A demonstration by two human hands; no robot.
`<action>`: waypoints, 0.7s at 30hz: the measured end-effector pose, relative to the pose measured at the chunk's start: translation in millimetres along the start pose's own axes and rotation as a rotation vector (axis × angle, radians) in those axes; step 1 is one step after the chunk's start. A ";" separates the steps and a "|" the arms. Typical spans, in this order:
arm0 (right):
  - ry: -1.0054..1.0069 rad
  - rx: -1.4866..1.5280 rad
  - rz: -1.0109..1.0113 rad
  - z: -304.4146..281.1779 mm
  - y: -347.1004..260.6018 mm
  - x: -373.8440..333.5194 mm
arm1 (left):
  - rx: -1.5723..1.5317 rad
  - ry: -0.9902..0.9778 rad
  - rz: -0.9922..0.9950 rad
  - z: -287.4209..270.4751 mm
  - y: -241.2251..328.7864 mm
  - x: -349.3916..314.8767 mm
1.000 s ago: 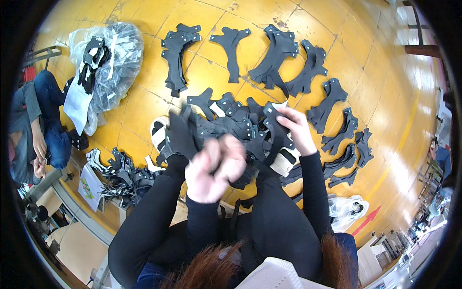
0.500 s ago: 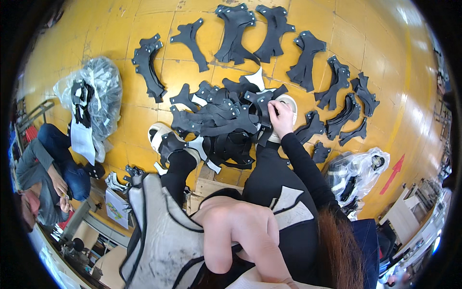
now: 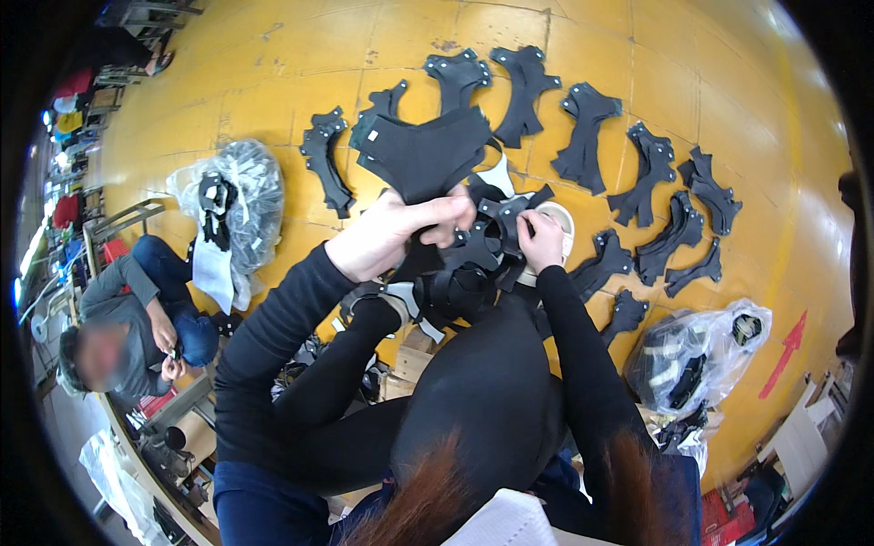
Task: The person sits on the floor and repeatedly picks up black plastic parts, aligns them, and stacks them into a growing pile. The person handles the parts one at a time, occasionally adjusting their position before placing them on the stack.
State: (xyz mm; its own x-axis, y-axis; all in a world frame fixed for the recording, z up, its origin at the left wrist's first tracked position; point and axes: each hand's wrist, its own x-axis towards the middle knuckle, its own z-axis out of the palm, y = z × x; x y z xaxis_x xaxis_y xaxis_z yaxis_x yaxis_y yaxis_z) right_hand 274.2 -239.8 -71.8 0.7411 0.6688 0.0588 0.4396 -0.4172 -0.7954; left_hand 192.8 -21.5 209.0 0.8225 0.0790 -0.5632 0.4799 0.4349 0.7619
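Note:
My left hand (image 3: pixel 393 233) is raised and grips a black cut fabric piece (image 3: pixel 426 150) by its lower edge, holding it up over the yellow floor. My right hand (image 3: pixel 539 238) rests lower on a pile of black cut pieces (image 3: pixel 473 264) in front of my knees, fingers pinching one of them beside a white round item (image 3: pixel 560 218). Both arms wear black sleeves.
Several black cut pieces (image 3: pixel 583 146) lie in an arc on the yellow floor (image 3: pixel 273 82). A clear plastic bag of parts (image 3: pixel 238 196) sits left, another plastic bag (image 3: pixel 696 359) right. A seated person (image 3: pixel 137 328) is at the left. A red arrow (image 3: pixel 787 350) marks the floor.
My left hand has risen from near the camera and now holds a black piece up over the pile. The view has shifted; my right hand stays on the pile.

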 end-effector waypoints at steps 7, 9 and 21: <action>0.012 0.025 -0.001 2.6 1.8 -0.7 | 0.160 0.193 -0.059 -46.4 -9.0 -47.9; -0.016 0.039 0.059 2.4 2.0 -1.1 | 0.189 0.249 -0.063 -55.8 -15.7 -61.8; -0.041 -0.052 0.017 2.0 6.6 -2.4 | 0.237 0.637 -0.042 -185.4 -126.3 -131.9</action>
State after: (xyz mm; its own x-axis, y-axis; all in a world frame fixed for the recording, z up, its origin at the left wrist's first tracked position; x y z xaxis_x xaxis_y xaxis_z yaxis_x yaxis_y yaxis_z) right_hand 274.3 -242.9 -78.4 0.7276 0.6857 0.0201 0.4542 -0.4594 -0.7633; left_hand -32.9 79.5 127.8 0.4964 0.6109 -0.6168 0.6208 0.2469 0.7441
